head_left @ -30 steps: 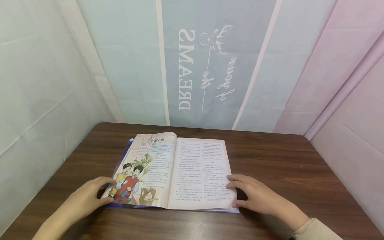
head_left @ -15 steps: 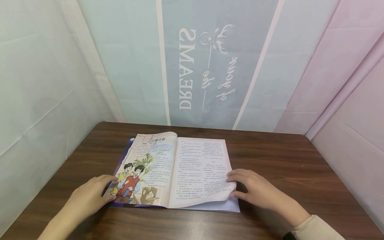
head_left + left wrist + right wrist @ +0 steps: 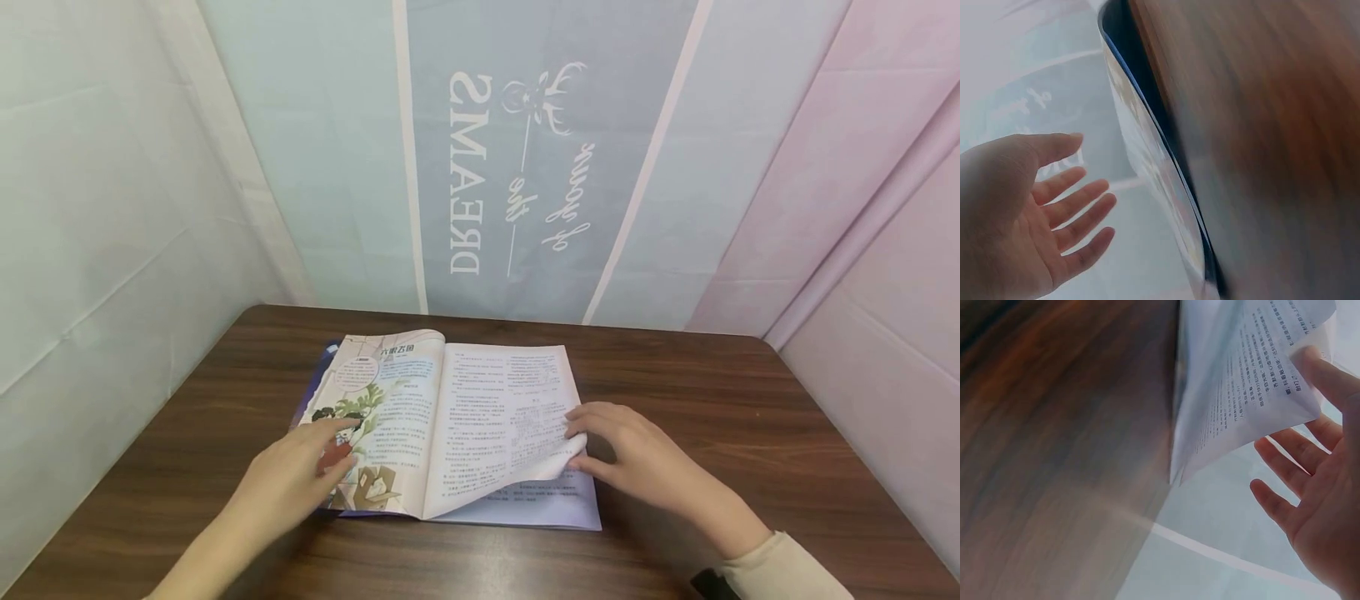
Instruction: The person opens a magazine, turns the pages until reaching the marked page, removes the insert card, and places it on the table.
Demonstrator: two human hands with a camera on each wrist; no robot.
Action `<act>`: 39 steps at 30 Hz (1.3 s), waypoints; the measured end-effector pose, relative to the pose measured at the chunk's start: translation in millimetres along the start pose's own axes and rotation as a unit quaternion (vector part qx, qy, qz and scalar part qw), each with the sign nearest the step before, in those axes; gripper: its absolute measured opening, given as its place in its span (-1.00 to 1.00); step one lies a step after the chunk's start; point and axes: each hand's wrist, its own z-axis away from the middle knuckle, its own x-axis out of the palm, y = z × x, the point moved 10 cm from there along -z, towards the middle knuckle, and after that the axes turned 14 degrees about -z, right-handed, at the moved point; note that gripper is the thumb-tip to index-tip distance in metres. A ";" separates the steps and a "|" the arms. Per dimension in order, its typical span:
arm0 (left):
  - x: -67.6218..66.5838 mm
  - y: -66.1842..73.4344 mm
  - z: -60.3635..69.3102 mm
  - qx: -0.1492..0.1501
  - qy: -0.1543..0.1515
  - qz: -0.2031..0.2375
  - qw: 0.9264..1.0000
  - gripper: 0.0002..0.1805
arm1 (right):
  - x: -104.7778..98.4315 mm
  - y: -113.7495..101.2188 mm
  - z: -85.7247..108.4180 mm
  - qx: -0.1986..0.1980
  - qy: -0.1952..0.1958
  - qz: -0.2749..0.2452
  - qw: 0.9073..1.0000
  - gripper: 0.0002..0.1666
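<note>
An open magazine (image 3: 480, 400) lies on the brown wooden table, its left page printed with a cartoon and its right page full of text. My right hand (image 3: 637, 454) pinches the lower right corner of the right page (image 3: 1272, 369) between thumb and fingers. That corner is lifted and curled, and another printed page shows beneath it. Over the cartoon on the left page is my left hand (image 3: 292, 471). In the left wrist view its fingers (image 3: 1085, 203) are spread and relaxed, apart from the magazine and holding nothing.
The wooden table (image 3: 697, 400) extends around the magazine on all sides. Behind it hangs a pale blue cloth (image 3: 495, 167) with mirrored lettering, and whitish fabric walls (image 3: 112, 208) stand at the sides.
My right hand has raised the right page's corner further and peeled it inward, uncovering the page below. My left hand has moved right from the magazine's left edge to over the cartoon.
</note>
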 end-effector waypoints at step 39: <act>-13.6 164.5 -26.2 0.242 0.143 0.104 0.954 -0.53 | -17.4 -48.6 -38.1 -0.029 0.097 -0.030 0.994 -0.53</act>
